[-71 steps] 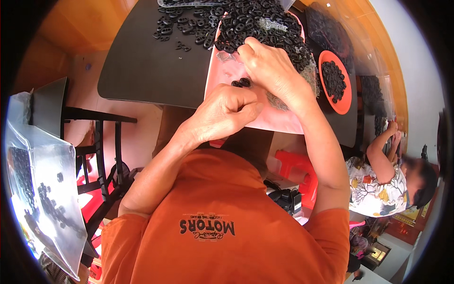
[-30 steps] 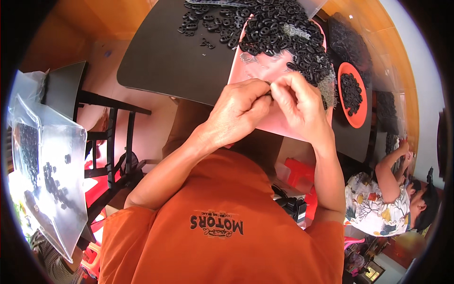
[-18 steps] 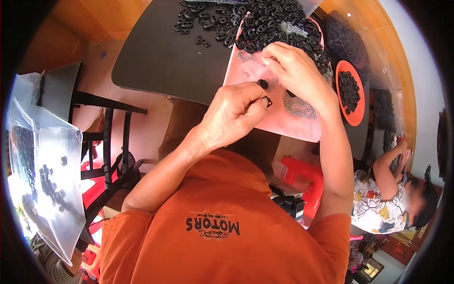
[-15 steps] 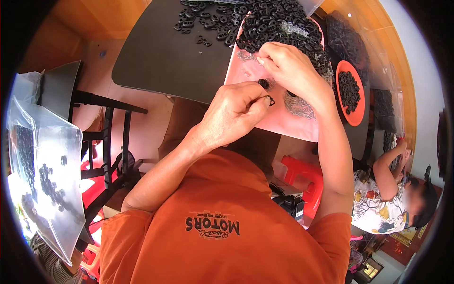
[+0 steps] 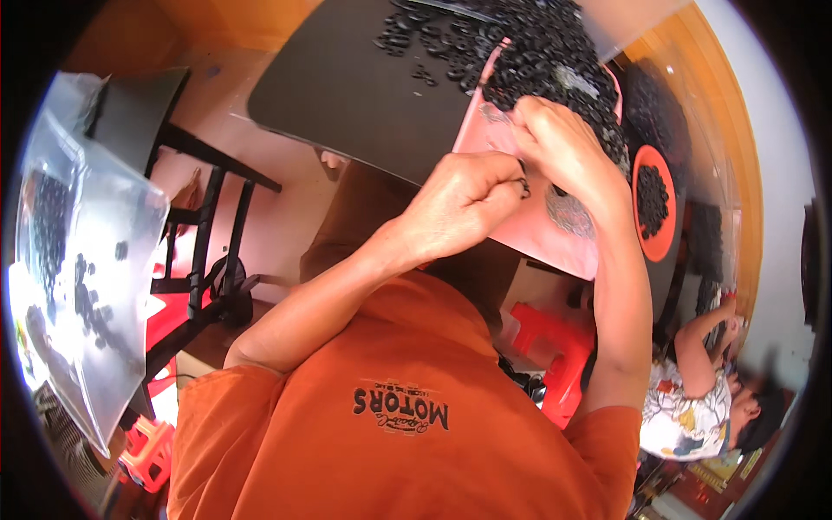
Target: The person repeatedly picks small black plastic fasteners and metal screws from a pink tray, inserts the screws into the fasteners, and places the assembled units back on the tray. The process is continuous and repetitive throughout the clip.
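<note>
My left hand [image 5: 468, 201] is closed over the near part of a pink tray [image 5: 542, 251]. A small black plastic piece [image 5: 525, 185] pokes out between its thumb and forefinger. Just beyond and to the right, my right hand [image 5: 562, 143] bends over the tray with its fingers curled together; whatever they hold is hidden. Under the right wrist lies a heap of small silvery metal pieces [image 5: 568, 215]. A big pile of black plastic pieces with holes [image 5: 537, 52] fills the tray's far part and spills onto the dark table [image 5: 347, 95].
Right of the tray stands an orange bowl [image 5: 668, 217] of small black pieces. A clear plastic bag [image 5: 104, 225] with black pieces is at left, by a black-legged table [image 5: 204, 234]. Red stools [image 5: 563, 373] stand below. Another person [image 5: 693, 399] sits at far right.
The whole view has shifted, so the table and tray appear farther right and lower. Both hands stay over the tray, with the left hand nearer the right one.
</note>
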A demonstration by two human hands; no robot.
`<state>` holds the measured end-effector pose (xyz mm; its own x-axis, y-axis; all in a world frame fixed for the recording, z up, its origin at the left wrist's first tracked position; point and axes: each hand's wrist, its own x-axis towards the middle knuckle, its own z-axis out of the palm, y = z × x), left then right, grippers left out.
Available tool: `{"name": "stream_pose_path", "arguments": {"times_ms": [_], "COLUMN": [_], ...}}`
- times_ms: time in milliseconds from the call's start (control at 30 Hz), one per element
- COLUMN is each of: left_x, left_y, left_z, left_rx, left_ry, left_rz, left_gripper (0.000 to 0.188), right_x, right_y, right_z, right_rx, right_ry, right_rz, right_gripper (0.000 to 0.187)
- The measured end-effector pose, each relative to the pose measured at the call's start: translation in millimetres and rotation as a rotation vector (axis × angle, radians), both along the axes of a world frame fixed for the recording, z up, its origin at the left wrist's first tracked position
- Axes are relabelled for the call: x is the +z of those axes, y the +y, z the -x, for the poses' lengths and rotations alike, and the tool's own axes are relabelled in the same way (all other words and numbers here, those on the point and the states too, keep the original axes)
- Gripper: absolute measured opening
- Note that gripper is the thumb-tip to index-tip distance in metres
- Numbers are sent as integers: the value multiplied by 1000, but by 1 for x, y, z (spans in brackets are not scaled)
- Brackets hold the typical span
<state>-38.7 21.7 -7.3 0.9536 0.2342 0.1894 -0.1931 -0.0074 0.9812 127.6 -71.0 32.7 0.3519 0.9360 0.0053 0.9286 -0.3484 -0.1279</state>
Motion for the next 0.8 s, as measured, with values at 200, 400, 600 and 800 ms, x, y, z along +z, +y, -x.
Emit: {"name": "stream_pose_path", "arguments": {"times_ms": [200, 400, 600, 800], "left_x": [-5, -12, -13, -4], "left_y": [-1, -6, -6, -2], "left_z": [2, -2, -1, 4], "left_rx": [46, 129, 159, 97], "left_ry": [-128, -221, -231, -107], "left_rz": [11, -29, -35, 87], "left_gripper": [15, 15, 15, 23], "right_x": [4, 9, 3, 4], "right_y": [2, 9, 2, -8], "right_z": [11, 22, 19, 16], "right_rx": [76, -75, -85, -20], "right_ry": [-97, -17, 23, 111], "right_rz": [-37, 38, -17, -157], "right_gripper": [12, 13, 15, 16]}}
